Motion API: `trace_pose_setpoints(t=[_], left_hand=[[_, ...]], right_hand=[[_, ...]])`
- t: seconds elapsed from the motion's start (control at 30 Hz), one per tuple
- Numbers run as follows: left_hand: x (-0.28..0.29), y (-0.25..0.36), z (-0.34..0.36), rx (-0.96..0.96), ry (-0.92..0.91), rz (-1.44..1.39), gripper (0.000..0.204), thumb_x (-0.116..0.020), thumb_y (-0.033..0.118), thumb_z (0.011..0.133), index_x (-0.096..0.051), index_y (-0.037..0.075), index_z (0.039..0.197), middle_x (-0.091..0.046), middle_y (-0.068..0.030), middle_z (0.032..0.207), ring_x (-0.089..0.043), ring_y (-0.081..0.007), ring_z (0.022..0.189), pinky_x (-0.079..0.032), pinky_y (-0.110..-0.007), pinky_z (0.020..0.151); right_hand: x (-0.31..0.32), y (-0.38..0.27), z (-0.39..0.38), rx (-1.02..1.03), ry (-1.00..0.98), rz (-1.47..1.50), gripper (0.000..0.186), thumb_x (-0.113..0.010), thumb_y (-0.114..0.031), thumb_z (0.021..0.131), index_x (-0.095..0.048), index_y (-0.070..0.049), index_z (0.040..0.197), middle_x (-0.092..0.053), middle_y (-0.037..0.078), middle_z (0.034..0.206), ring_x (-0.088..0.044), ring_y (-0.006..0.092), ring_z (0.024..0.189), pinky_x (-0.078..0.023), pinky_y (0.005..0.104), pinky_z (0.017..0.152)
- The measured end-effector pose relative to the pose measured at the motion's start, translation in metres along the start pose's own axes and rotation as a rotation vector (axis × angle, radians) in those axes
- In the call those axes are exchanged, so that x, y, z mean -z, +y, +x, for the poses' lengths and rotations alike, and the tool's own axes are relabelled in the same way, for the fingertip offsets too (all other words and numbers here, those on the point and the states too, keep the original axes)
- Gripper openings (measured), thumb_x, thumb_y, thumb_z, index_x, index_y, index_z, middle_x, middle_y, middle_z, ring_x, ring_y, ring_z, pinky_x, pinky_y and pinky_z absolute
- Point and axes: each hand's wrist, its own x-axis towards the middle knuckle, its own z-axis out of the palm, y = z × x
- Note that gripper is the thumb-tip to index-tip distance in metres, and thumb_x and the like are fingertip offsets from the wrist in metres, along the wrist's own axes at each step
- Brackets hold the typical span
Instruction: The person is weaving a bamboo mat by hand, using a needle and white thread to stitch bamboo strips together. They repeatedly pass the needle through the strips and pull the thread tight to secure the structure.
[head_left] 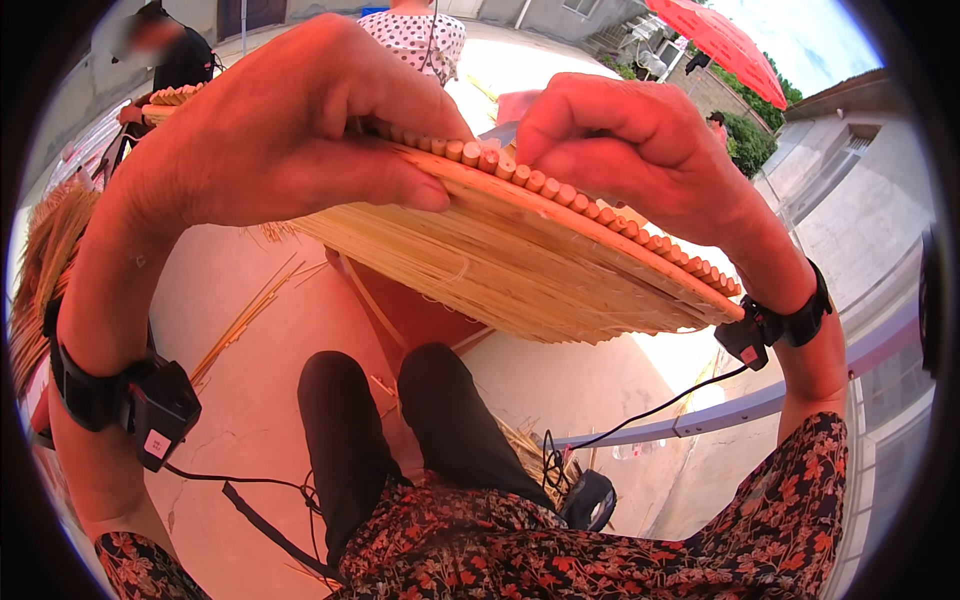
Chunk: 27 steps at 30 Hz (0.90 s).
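Head view: left grip (300, 135) pinching stalk mat (480, 265); right grip (625, 145) raised, clenched, contents unclear.

- The head view looks from the wearer's head, through the left of two side-by-side fisheye lenses, upright and unmirrored.
- It faces down and forward, taking in the wearer's black-trousered legs (340, 440) and dark, red-flowered cloth top (470, 550) below, and blue-white, cloudy sky (825, 35) at upper right.
- The bare left hand (290, 130) and bare right hand (635, 150) loom large, close to the lens, with the flat, straw-coloured panel of thin stalks (500, 255).
- The grey, plaster-walled building (870, 190) stands well beyond, near the curved right rim.
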Motion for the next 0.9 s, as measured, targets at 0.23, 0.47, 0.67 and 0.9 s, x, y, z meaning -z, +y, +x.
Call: trace_pose_setpoints(t=[0.23,0.47,0.67,0.9], left_hand=[[-0.007,0.004,-0.003,-0.002,0.042,-0.005,0.031,-0.078,0.011,0.081,-0.072,-0.004,0.108,-0.068,-0.0112,0.074,-0.065,-0.0197,0.064,-0.049,-0.030,0.061],[-0.007,0.006,-0.001,-0.079,0.004,0.064,0.033,-0.080,0.012,0.079,-0.072,-0.004,0.106,-0.069,-0.0128,0.076,-0.066,-0.0239,0.064,-0.050,-0.031,0.061],[-0.006,0.015,-0.003,0.049,-0.011,0.095,0.032,-0.081,0.013,0.077,-0.072,-0.002,0.103,-0.067,-0.0141,0.075,-0.065,-0.0276,0.065,-0.048,-0.033,0.060],[-0.015,0.015,-0.001,0.010,0.049,0.137,0.031,-0.080,0.011,0.076,-0.069,-0.004,0.100,-0.064,-0.0140,0.075,-0.062,-0.0277,0.064,-0.047,-0.034,0.060]], right_hand=[[0.001,-0.018,-0.005,-0.052,-0.009,-0.124,0.007,-0.064,-0.008,0.095,-0.066,-0.002,0.099,-0.068,0.006,0.089,-0.066,0.0179,0.088,-0.051,0.0340,0.087],[-0.004,-0.023,-0.007,0.046,-0.055,-0.260,0.007,-0.065,-0.007,0.092,-0.065,-0.002,0.096,-0.069,0.011,0.091,-0.068,0.0339,0.094,-0.052,0.0393,0.088],[-0.006,-0.024,-0.002,-0.035,-0.084,-0.190,0.019,-0.066,-0.011,0.091,-0.064,-0.002,0.108,-0.068,0.013,0.086,-0.069,0.0338,0.091,-0.052,0.0391,0.083],[-0.016,-0.051,-0.010,-0.036,-0.008,-0.637,0.056,-0.077,-0.024,0.082,-0.053,-0.007,0.130,-0.068,0.016,0.086,-0.067,0.0390,0.081,-0.052,0.0438,0.073]])
